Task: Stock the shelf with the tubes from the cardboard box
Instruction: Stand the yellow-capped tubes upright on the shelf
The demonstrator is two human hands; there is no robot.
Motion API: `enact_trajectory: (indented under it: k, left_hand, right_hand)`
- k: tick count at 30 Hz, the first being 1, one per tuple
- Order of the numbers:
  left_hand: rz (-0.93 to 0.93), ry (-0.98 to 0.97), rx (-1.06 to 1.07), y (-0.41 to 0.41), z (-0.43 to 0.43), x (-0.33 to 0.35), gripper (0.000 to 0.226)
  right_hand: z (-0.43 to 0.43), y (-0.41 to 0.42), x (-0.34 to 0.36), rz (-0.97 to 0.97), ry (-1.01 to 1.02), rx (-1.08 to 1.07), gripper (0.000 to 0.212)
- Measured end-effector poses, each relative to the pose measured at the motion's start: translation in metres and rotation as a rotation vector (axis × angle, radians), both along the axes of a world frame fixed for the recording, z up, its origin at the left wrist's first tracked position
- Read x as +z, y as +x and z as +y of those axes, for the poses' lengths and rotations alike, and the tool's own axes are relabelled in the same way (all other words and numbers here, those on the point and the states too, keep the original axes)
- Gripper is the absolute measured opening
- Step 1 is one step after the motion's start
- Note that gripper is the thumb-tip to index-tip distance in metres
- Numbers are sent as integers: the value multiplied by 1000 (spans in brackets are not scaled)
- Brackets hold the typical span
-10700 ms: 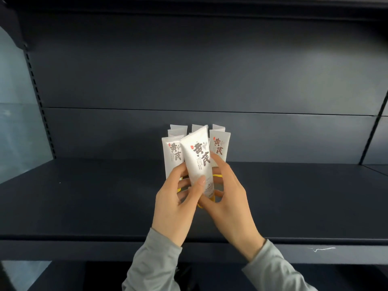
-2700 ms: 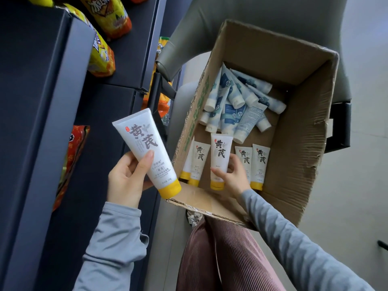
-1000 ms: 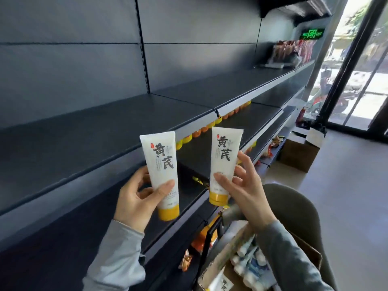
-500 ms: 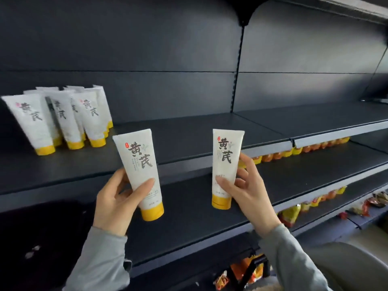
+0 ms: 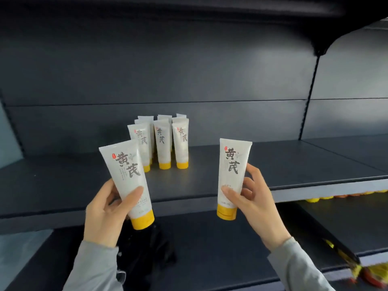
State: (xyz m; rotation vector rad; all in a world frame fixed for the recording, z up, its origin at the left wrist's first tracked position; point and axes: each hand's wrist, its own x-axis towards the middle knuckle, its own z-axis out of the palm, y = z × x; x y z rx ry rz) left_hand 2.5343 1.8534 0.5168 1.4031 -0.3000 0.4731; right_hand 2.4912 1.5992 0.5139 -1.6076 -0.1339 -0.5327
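My left hand [image 5: 105,211] grips a white tube with a yellow cap [image 5: 128,177], cap down and leaning slightly left. My right hand [image 5: 252,204] holds a second identical tube [image 5: 232,171] upright, cap down. Both tubes hover in front of the dark shelf [image 5: 220,164], below its front edge. Several matching tubes [image 5: 161,141] stand on their caps in rows on the shelf, behind and between my hands. The cardboard box is out of view.
A lower dark shelf [image 5: 210,248] runs under my hands. Yellow and orange snack packets [image 5: 357,269] lie at the lower right. An upright post [image 5: 308,101] divides the shelf bay on the right. Shelf surface extends to the right of the standing tubes.
The view has swung left, so the standing tubes now sit in the middle behind my hands. Both hands still hold their tubes, now closer to the shelf.
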Motion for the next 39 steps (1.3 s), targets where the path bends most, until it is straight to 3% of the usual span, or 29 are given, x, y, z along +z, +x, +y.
enact_trajectory:
  k: [9, 18, 39]
  left_hand:
    - [-8, -15, 54, 41, 75, 4, 27]
    - [11, 15, -5, 60, 83, 2, 29]
    - [16, -33, 23, 68, 63, -3, 31]
  right_hand:
    - [89, 67, 13, -53, -10, 18, 42]
    - [136, 146, 12, -4, -94, 42, 47]
    - [146, 198, 4, 124, -217, 127, 42]
